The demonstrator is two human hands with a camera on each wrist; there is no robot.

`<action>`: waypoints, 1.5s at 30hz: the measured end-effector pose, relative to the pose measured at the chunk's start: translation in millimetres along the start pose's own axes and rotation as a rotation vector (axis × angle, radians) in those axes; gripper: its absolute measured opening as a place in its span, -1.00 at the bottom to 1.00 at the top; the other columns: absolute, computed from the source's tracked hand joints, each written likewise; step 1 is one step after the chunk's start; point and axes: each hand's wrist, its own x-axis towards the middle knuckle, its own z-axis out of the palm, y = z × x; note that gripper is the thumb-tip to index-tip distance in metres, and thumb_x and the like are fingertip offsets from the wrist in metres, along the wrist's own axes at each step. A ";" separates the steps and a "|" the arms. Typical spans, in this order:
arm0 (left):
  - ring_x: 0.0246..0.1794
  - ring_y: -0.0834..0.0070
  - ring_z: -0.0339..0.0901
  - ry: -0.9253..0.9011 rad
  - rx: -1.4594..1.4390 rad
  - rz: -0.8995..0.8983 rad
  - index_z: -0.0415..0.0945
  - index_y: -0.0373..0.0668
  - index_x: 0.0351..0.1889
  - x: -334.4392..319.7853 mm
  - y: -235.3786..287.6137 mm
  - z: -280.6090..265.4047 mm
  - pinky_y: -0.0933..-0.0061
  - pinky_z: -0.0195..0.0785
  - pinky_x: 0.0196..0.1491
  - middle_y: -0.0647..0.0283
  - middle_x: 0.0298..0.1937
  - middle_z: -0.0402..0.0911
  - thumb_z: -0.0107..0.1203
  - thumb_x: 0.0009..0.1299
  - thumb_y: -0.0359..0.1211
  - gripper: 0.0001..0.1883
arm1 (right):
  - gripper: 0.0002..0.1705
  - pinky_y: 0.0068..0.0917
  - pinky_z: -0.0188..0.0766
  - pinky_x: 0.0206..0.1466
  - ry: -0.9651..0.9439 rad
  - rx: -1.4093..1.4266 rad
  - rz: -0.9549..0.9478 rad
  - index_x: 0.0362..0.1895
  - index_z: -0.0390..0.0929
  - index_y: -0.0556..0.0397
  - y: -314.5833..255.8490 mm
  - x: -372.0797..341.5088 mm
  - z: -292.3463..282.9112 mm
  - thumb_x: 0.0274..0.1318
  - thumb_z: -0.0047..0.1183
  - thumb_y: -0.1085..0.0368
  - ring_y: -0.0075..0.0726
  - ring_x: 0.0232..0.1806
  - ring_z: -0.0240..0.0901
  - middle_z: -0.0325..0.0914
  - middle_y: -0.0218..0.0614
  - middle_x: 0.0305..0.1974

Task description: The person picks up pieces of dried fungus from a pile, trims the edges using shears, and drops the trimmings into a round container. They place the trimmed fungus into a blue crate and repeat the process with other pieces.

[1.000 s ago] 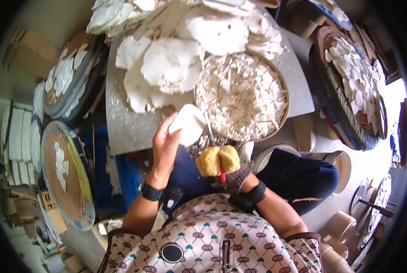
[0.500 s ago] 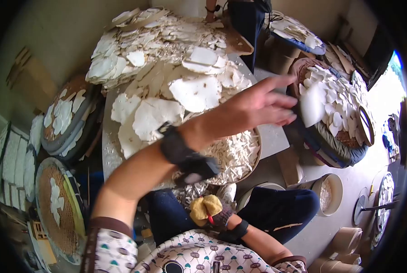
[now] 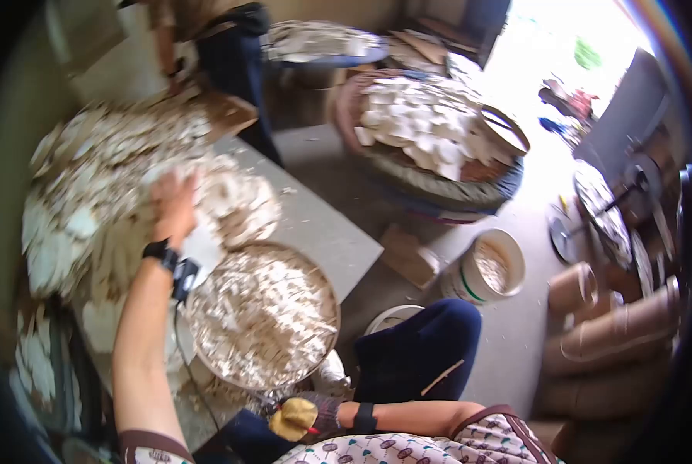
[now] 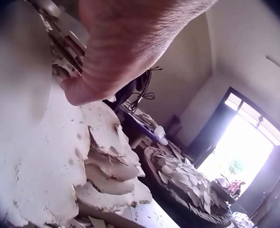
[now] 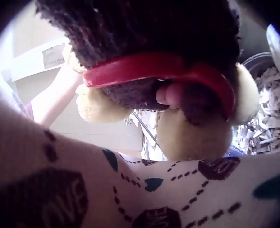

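My left hand (image 3: 174, 205) reaches over the pile of thin, pale, irregular sheets (image 3: 238, 201), fingers spread and slightly blurred. In the left wrist view its thumb side (image 4: 116, 57) is above a broad white sheet (image 4: 40, 156); whether it touches is unclear. Low in the head view, my gloved right hand (image 3: 327, 414) grips red-handled scissors (image 3: 312, 431) with yellow padding (image 3: 292, 420) around the fingers. The right wrist view has the dark glove (image 5: 140, 38) around the red handles (image 5: 130, 66); the blades are mostly hidden. A round tray of cut scraps (image 3: 265, 317) lies between the hands.
A round padded basket (image 3: 346, 116) at the upper middle carries many trimmed white pieces. A bucket (image 3: 508, 267) stands right of the metal table (image 3: 307, 201). Another person (image 3: 242, 69) stands behind the pile; cardboard tubes (image 3: 617, 321) lie at the right.
My left hand has gone from the right-hand basket, where a white piece was at its fingers, back to the sheet pile. The head view has turned right. My right hand still grips the scissors.
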 end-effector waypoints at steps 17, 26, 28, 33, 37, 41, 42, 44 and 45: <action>-0.36 -0.05 0.44 0.478 -0.312 -0.237 0.34 -0.26 -0.26 -78.1 -108.0 -29.4 0.12 0.33 -0.35 -0.05 -0.31 0.49 -0.08 0.25 -0.45 -0.88 | -0.67 -0.47 0.37 -0.28 -0.044 -0.353 -0.117 -0.37 0.51 0.13 -85.5 5.7 13.1 0.18 -0.19 0.15 -0.46 -0.37 0.43 0.54 -0.29 -0.42; -0.19 0.52 0.49 0.428 -1.860 -0.609 0.36 -0.24 -0.05 -224.5 -151.4 -23.0 0.46 0.37 -0.13 0.26 -0.13 0.52 0.00 0.31 -0.40 -0.74 | -0.74 -0.41 0.39 -0.06 -0.187 0.188 0.203 -0.21 0.45 0.26 -84.8 4.9 12.9 0.16 -0.12 0.28 -0.35 -0.16 0.45 0.53 -0.20 -0.22; -0.15 0.51 0.48 0.337 -1.915 -0.667 0.37 -0.21 -0.04 -257.3 -150.3 -10.4 0.45 0.36 -0.09 0.25 -0.12 0.52 0.00 0.31 -0.41 -0.74 | -0.72 -0.42 0.39 -0.06 -0.119 0.405 0.276 -0.24 0.48 0.25 -88.8 4.1 16.8 0.13 -0.06 0.25 -0.36 -0.17 0.44 0.53 -0.22 -0.23; -0.19 0.48 0.50 0.290 -1.933 -0.858 0.33 -0.23 -0.01 -311.8 -143.4 29.4 0.44 0.42 -0.17 0.23 -0.14 0.52 0.00 0.31 -0.40 -0.71 | -0.75 -0.45 0.38 -0.03 -0.147 0.309 0.293 -0.17 0.46 0.17 -83.4 0.2 16.4 0.09 0.00 0.29 -0.38 -0.16 0.44 0.51 -0.24 -0.18; -0.11 0.37 0.45 0.410 -1.473 -1.028 0.10 -0.28 0.19 -322.9 -139.9 57.4 0.41 0.39 -0.14 0.09 -0.03 0.42 0.16 0.17 -0.34 -0.34 | -0.70 -0.46 0.39 0.02 -0.183 0.180 0.267 -0.10 0.38 0.11 -89.2 2.2 16.6 0.05 0.06 0.34 -0.41 -0.11 0.45 0.48 -0.28 -0.15; 0.21 0.06 0.13 0.522 -0.463 -0.707 0.06 -0.28 0.22 -315.1 -114.1 34.1 0.15 0.01 0.21 -0.13 0.18 0.17 0.19 0.11 -0.30 -0.25 | -0.71 -0.44 0.40 -0.02 -0.108 0.124 0.229 -0.14 0.40 0.09 -97.3 -0.4 23.2 0.01 0.09 0.33 -0.35 -0.14 0.47 0.50 -0.27 -0.19; 0.30 -0.03 -0.06 0.423 -0.489 -0.602 0.06 -0.28 0.22 -311.9 -107.5 21.0 0.11 -0.13 0.27 -0.19 0.25 0.04 0.19 0.11 -0.21 -0.23 | -0.69 -0.43 0.40 -0.03 -0.125 -0.011 0.184 -0.15 0.41 0.08 -98.6 -0.6 23.6 -0.02 0.11 0.32 -0.33 -0.15 0.47 0.50 -0.26 -0.20; 0.34 -0.03 -0.13 0.270 -0.356 -0.569 0.06 -0.26 0.24 -298.0 -89.4 17.4 0.04 -0.14 0.27 -0.17 0.31 -0.03 0.21 0.06 -0.04 -0.14 | -0.66 -0.41 0.39 -0.05 -0.194 -0.388 0.051 -0.17 0.42 0.06 -101.9 1.5 23.0 -0.08 0.17 0.27 -0.30 -0.16 0.46 0.50 -0.27 -0.21; 0.34 -0.05 -0.13 0.210 -0.304 -0.586 0.05 -0.26 0.24 -292.1 -82.2 17.1 0.04 -0.13 0.27 -0.17 0.31 -0.05 0.23 0.03 -0.01 -0.10 | -0.63 -0.40 0.38 -0.05 -0.251 -0.631 -0.038 -0.17 0.43 0.04 -103.9 4.5 21.7 -0.11 0.21 0.25 -0.29 -0.17 0.46 0.49 -0.28 -0.21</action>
